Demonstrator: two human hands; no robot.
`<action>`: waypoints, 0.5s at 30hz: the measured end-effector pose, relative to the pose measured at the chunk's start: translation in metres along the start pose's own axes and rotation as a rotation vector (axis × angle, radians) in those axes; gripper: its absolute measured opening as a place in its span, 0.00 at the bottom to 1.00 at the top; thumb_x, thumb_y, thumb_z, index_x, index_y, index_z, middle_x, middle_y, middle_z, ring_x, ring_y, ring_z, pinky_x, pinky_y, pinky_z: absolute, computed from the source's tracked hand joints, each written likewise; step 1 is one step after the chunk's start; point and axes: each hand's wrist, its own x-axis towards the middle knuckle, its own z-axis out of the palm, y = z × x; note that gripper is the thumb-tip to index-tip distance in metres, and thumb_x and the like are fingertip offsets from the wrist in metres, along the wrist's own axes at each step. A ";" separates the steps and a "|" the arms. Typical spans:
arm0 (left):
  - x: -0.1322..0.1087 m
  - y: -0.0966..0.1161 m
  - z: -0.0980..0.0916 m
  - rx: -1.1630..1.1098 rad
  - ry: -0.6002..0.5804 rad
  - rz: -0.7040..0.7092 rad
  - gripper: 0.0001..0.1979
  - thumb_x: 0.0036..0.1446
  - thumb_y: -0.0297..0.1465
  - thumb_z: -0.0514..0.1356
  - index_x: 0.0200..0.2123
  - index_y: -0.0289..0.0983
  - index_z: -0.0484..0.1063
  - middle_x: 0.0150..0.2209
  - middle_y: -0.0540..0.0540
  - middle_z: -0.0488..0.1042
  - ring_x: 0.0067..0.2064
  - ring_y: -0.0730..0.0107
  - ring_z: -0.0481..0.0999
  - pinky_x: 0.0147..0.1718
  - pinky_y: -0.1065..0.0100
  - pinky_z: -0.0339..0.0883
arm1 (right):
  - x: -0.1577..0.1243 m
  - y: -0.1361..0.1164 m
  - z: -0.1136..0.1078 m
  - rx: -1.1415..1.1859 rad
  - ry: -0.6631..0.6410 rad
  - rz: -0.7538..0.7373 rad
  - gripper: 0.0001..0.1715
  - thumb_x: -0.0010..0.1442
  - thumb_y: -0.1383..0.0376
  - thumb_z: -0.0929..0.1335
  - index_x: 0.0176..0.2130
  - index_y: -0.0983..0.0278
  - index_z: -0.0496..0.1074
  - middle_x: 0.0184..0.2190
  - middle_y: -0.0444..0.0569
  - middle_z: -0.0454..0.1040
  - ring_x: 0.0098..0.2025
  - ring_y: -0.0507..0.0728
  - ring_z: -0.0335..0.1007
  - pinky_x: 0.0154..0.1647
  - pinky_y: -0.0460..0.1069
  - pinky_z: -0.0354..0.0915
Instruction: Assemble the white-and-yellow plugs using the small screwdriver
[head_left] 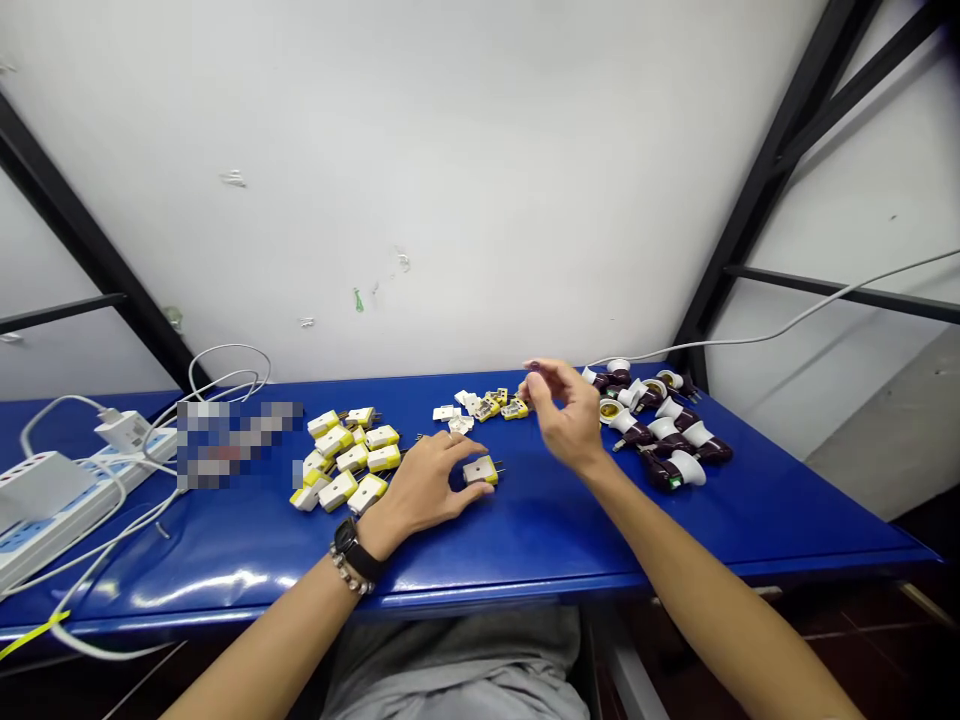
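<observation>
The left hand (420, 488) loosely cups a yellow plug (480, 471) on the blue table (525, 560); the right hand (561, 415) pinches just beside small plug parts (487, 406), holding what, cannot tell

A black wristwatch (347, 540) with a wide strap circles the left wrist, and just below it sits a bracelet of small silvery beads (349, 573). A thin ring (450, 437) shows on one finger of the left hand (420, 490). The right hand (562, 420) and wrist carry no band. A loose, creased grey garment (450, 670) covers the torso.
</observation>
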 end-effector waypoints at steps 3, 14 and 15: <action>-0.001 -0.003 0.001 0.012 -0.086 -0.032 0.16 0.60 0.38 0.65 0.51 0.43 0.75 0.46 0.44 0.80 0.47 0.57 0.77 0.48 0.59 0.68 | 0.021 0.011 -0.028 -0.483 -0.116 0.027 0.15 0.64 0.63 0.63 0.46 0.64 0.74 0.43 0.55 0.79 0.42 0.59 0.76 0.43 0.51 0.69; -0.005 -0.030 -0.031 0.035 0.238 -0.112 0.12 0.62 0.35 0.60 0.48 0.40 0.75 0.43 0.44 0.78 0.42 0.62 0.77 0.44 0.62 0.71 | 0.036 0.041 -0.070 -1.195 -0.855 0.524 0.20 0.55 0.62 0.72 0.46 0.69 0.75 0.44 0.65 0.78 0.47 0.68 0.77 0.41 0.53 0.67; -0.007 -0.037 -0.040 0.078 0.278 -0.154 0.12 0.62 0.37 0.60 0.47 0.40 0.76 0.43 0.44 0.78 0.43 0.61 0.77 0.45 0.61 0.70 | 0.036 0.040 -0.068 -1.190 -0.861 0.523 0.21 0.55 0.60 0.72 0.46 0.69 0.75 0.44 0.64 0.78 0.46 0.68 0.77 0.41 0.53 0.67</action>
